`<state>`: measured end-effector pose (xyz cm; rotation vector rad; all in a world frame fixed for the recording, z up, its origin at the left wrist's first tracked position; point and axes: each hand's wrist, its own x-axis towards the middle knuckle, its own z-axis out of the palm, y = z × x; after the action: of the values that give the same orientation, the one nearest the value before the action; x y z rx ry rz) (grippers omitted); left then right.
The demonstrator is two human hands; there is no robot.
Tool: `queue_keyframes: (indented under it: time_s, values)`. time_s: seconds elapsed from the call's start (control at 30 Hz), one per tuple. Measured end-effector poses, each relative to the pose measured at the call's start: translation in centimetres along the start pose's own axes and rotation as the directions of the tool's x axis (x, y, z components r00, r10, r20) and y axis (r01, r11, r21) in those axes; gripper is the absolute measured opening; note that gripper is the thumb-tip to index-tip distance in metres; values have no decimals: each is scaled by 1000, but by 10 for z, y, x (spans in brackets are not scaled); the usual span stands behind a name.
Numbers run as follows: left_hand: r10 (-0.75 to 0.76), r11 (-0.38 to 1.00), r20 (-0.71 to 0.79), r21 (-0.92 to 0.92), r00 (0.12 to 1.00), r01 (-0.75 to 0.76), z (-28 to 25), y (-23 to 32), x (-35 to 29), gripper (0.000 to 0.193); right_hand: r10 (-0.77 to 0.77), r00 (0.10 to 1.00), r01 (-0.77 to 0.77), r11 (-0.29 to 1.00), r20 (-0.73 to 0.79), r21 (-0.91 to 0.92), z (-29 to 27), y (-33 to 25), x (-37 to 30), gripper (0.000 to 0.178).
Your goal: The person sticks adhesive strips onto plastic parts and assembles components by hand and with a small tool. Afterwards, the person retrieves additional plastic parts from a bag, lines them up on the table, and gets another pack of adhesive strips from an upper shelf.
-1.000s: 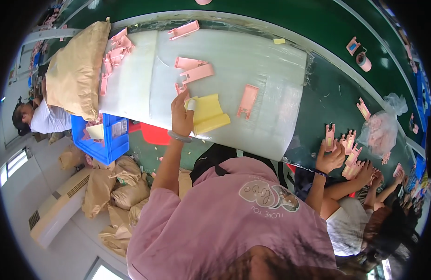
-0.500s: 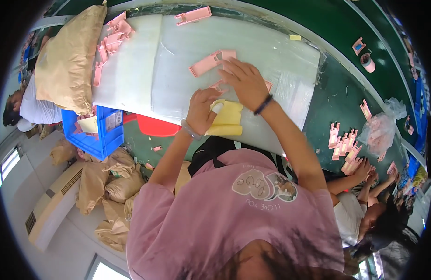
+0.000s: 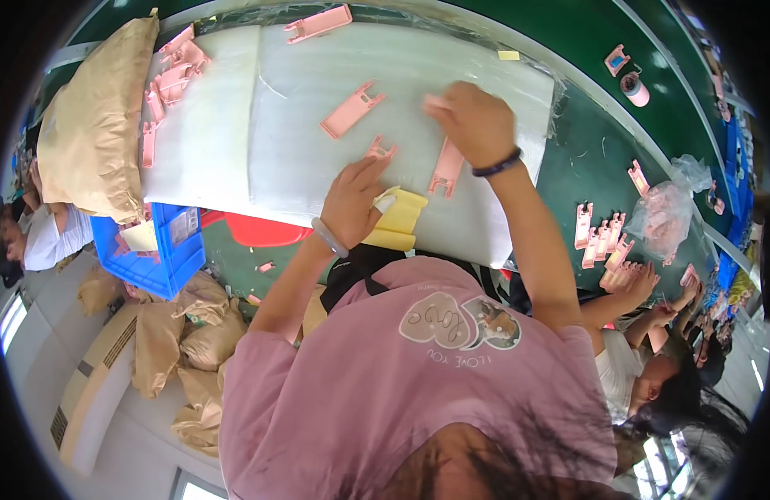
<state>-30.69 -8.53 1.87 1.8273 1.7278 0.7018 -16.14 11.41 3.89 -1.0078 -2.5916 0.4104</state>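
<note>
Pink pronged part [image 3: 377,152], partly covered, second pink part [image 3: 446,169] slanting to its right

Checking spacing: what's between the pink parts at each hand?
In the head view, bare white foam sheet separates the left notched pink part from the right notched pink part.

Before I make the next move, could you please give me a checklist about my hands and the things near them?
1. Left hand at a pink part: ok, its fingers reach the near end.
2. What the right hand holds: cannot tell, its fingertips are blurred.
3. Middle pink part free of both hands: ok, it lies apart on the pale sheet.
4. Yellow sheet fully in view: not ok, the white-wrapped left thumb covers some of it.
5. Lower-right pink part fully in view: not ok, the right hand hides its far end.
</note>
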Motion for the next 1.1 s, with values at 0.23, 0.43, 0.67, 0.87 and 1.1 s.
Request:
queue_keyframes:
  time_s: [0.23,0.43,0.67,0.87,1.1]
  values:
    - [-40,999,86,-32,995,42,12,27,11,18,331,936,-348,919,-115,-186,-7,45,-92,25]
    - [-36,999,108,13,994,35,16,26,18,18,190,982,-188,976,7,-111,-14,9,-119,43]
    - [-19,1000,71,24,997,17,14,21,16,17,231,952,-228,973,199,-41,-16,14,-108,48]
    - [-230,973,-183,-52,956,224,-17,-12,26,22,-289,924,301,954,250,-10,5,15,-74,43]
    - [-140,961,-72,231,988,153,-53,-60,22,46,-324,861,356,935,393,-9,18,25,-30,22]
